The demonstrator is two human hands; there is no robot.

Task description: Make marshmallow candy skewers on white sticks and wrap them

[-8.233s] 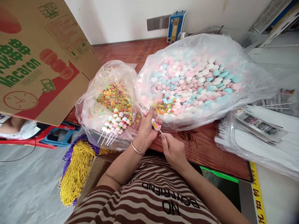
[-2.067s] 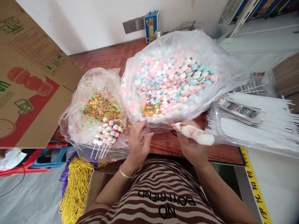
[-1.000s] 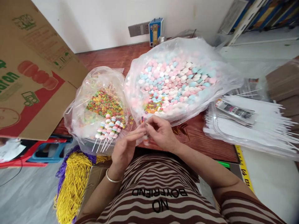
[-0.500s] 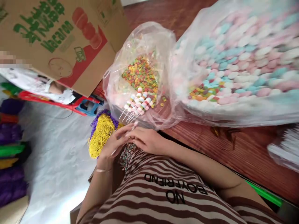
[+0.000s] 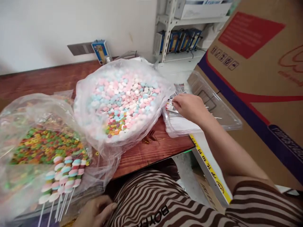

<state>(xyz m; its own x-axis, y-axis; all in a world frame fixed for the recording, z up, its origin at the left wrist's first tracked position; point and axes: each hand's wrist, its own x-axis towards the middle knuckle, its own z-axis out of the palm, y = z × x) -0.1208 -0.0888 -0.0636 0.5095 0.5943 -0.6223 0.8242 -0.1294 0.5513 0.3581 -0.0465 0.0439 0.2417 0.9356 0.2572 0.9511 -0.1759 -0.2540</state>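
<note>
The right hand [image 5: 189, 107] is reaching out to the right over the clear plastic tray [image 5: 213, 107], its fingers curled together and pinching at the printed wrappers [image 5: 170, 107] lying at the tray's left end, just beside the big bag of pastel candies [image 5: 123, 101]. The left hand [image 5: 94, 212] is resting low at the near edge, fingers loosely bent against the striped shirt [image 5: 151, 198]; whether it is holding anything cannot be told, since the frame is cutting it off. The finished candy skewers [image 5: 62, 176] are lying on the bag of coloured rings [image 5: 40, 145] at the near left, their sticks running out of view. Half a second ago both hands were working close together down by the lap; now the right one is stretching far away from the left, and a large cardboard box [image 5: 260, 78] is filling the right side
</note>
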